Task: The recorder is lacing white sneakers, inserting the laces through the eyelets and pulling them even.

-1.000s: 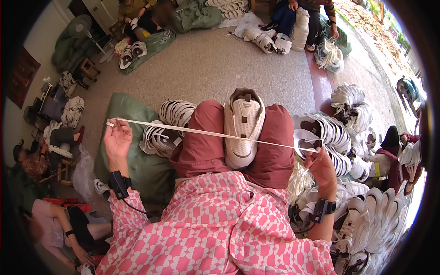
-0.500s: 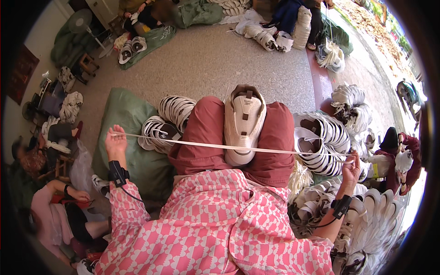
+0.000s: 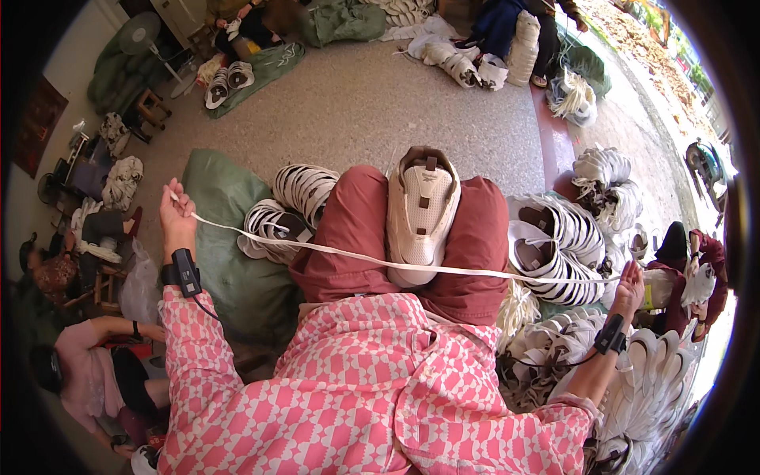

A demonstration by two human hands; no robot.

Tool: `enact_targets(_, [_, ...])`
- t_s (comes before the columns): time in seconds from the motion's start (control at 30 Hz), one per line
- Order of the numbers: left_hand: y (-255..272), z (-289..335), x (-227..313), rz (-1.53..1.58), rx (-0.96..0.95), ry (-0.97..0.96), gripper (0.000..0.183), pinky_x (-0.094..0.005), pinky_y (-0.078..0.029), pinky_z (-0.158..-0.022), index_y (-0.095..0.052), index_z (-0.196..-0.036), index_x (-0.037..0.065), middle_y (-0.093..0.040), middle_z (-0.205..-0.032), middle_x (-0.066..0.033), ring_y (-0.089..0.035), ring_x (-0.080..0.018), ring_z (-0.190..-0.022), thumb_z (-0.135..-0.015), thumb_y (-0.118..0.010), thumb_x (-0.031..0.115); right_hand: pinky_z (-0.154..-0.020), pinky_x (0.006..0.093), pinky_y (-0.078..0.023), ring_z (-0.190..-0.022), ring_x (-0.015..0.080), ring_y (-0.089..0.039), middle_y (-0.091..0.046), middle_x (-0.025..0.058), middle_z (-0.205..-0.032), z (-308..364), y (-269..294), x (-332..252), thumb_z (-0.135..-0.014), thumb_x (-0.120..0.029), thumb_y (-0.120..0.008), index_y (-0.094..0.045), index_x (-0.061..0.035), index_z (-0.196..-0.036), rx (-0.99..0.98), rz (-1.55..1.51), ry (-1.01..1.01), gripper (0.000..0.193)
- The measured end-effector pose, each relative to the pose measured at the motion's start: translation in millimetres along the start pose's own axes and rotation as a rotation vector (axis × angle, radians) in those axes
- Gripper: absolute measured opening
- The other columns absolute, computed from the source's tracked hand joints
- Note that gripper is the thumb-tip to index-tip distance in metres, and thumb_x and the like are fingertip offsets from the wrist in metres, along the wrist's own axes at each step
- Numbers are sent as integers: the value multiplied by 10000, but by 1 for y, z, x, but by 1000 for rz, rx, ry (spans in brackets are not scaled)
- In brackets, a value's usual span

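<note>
The person sits with a white shoe [image 3: 419,210] resting sole-up between the knees, on the lap of dark red trousers [image 3: 348,237]; a long white lace [image 3: 332,251] runs flat and taut across the lap, passing just under the heel end of the shoe; it stretches from one hand to the other. The left hand [image 3: 176,215] is raised out to the left, above a green sack [image 3: 226,261], fingers closed on the lace end, a short tip sticking up past the thumb; a black band sits on that wrist with a thin cable trailing down the pink patterned sleeve [image 3: 206,348]. The right hand [image 3: 629,289] is stretched well out to the right, fingers pinched shut on the other end of the lace; it hangs just beside a row of white shoe uppers [image 3: 554,253], and its wrist wears a black band too. More stacked shoe uppers [image 3: 289,210] lie against the left knee, between the leg and the sack; further heaps of white soles [image 3: 665,396] crowd the lower right. Other people sit on the floor at the left edge and at the far side of the speckled floor [image 3: 380,103]; a fan [image 3: 141,36] stands in the far left corner.
</note>
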State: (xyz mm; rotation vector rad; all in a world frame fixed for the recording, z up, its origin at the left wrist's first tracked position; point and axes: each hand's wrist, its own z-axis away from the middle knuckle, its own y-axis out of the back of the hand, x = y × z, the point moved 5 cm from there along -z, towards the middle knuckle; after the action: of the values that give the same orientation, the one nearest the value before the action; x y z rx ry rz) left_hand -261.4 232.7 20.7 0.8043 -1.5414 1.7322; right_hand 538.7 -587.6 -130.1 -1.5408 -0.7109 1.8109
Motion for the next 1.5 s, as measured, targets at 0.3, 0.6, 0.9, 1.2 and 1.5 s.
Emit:
enact_targets(0.3, [-223, 170, -174, -683, -929, 96, 414, -270, -446, -934, -573, -1270, 61, -613, -1232, -77, -578, -152, -1114, -896, -659, 215, -792, 274, -525, -895, 148, -646, -670, 85, -964, 271, -309, 215, -929, -122, -622, -632, 29, -1109, -793, 766, -206, 235])
enact_targets(0.6, [-272, 230, -274, -1146, -1096, -657, 965, -429, -251, -1146, -256, -1465, 24, -259, -1503, -220, -261, -382, -1400, -737, -792, 362, -917, 360, -465, -1076, 300, -584, -615, 196, -1101, 314, -359, 326, -1003, -325, -483, -532, 45, -1233, -1101, 1084, 267, 438])
enact_targets(0.9, [-278, 216, -287, -1149, -1053, -521, 982, -432, -279, -1135, -269, -1440, 12, -303, -1475, -201, -310, -388, -1363, -674, -803, 316, -839, 474, -462, -978, 427, -528, -574, 216, -1019, 323, -373, 345, -984, -232, -410, -564, -3, -1099, -1396, 1378, 699, 299])
enact_targets(1.2, [-271, 216, -280, -945, -1171, -278, 993, -387, -208, -1166, -213, -1483, -22, -244, -1523, -226, -215, -331, -1435, -746, -766, 349, -890, 346, -480, -1035, 289, -603, -622, 168, -1134, 331, -351, 299, -980, -210, -533, -574, 36, -1172, -1003, 1004, 159, 315])
enact_targets(1.5, [-265, 211, -265, -803, -1315, 20, 1049, -326, -85, -1188, -120, -1514, -35, -124, -1578, -222, -80, -271, -1479, -699, -698, 283, -781, 313, -517, -851, 186, -619, -624, 79, -869, 473, -422, 127, -943, -93, -590, -640, -61, -1001, -1431, -160, -607, 83])
